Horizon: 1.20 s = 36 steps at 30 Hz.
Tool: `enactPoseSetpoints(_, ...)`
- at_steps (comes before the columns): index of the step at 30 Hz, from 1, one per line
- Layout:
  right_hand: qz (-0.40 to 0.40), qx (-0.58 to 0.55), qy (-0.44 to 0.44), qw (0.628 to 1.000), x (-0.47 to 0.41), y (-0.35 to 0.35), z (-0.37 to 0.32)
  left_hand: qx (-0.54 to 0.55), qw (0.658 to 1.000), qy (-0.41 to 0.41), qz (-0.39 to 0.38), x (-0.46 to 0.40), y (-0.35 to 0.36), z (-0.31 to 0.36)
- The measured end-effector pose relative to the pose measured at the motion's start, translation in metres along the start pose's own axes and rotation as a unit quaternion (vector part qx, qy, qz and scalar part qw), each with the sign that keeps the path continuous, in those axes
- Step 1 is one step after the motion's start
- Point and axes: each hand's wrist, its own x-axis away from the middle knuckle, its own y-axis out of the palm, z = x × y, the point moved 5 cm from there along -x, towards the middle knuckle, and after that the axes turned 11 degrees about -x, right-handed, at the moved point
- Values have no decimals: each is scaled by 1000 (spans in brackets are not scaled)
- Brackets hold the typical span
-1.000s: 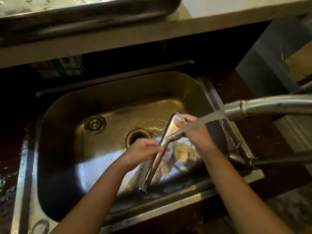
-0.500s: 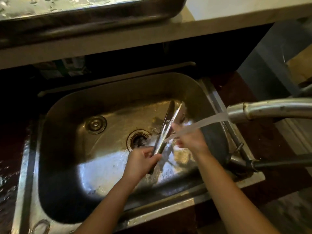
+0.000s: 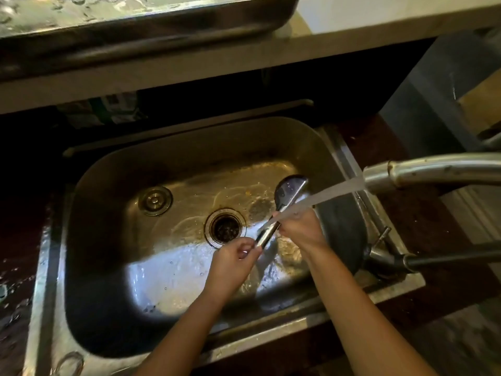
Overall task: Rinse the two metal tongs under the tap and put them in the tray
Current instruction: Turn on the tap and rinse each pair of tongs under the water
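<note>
A pair of metal tongs (image 3: 288, 193) slants over the steel sink (image 3: 113, 267), its rounded spoon end up and to the right. My left hand (image 3: 233, 264) grips the lower handle end. My right hand (image 3: 301, 229) closes around the middle of the tongs. The tap (image 3: 423, 172) reaches in from the right and its water stream (image 3: 333, 189) hits the tongs at my right hand. A wet metal tray (image 3: 151, 25) sits on the shelf above the sink. Only one pair of tongs is in view.
The drain (image 3: 225, 226) lies in the middle of the sink floor and a round plug (image 3: 155, 200) sits to its left. A light shelf edge (image 3: 189, 69) overhangs the back of the sink. The tap base and lever (image 3: 385, 253) stand at the sink's right rim.
The tongs have slid up and right through my hands, so the spoon end now stands above the stream. My left hand has moved down to the handle end.
</note>
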Motion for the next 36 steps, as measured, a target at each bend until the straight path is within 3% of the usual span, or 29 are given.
enactPoseSetpoints(2, -44, -27, -17, 999, 3, 0, -2, 102, 989, -47, -99, -5, 6, 4)
enactPoseSetpoints(4, -100, -53, -28, 993, 9, 3, -8, 133, 978, -45, -152, -12, 3, 16)
enactPoseSetpoints(7, -154, -88, -21, 984, 19, 4, -15, 157, 975, -8, -158, -25, -7, 32)
enactPoseSetpoints(11, -173, -139, -44, 974, 27, 2, -31, 221, 962, -20, -160, -29, -10, 33)
enactPoseSetpoints(18, -124, -179, -91, 972, 26, -21, -55, 209, 951, -58, -219, -2, 0, -16)
enactPoseSetpoints(26, -174, -135, -61, 973, 40, 10, -43, 227, 955, 24, -189, -25, -19, 36)
enactPoseSetpoints(29, -149, -143, -78, 975, 31, -2, -57, 206, 954, 18, -217, -16, -17, 31)
enactPoseSetpoints(33, -154, -114, -60, 980, 23, -12, -54, 237, 927, -14, -289, -8, -6, 25)
enactPoseSetpoints(36, -148, -117, -52, 981, 23, -15, -49, 193, 920, -16, -340, -7, 0, 28)
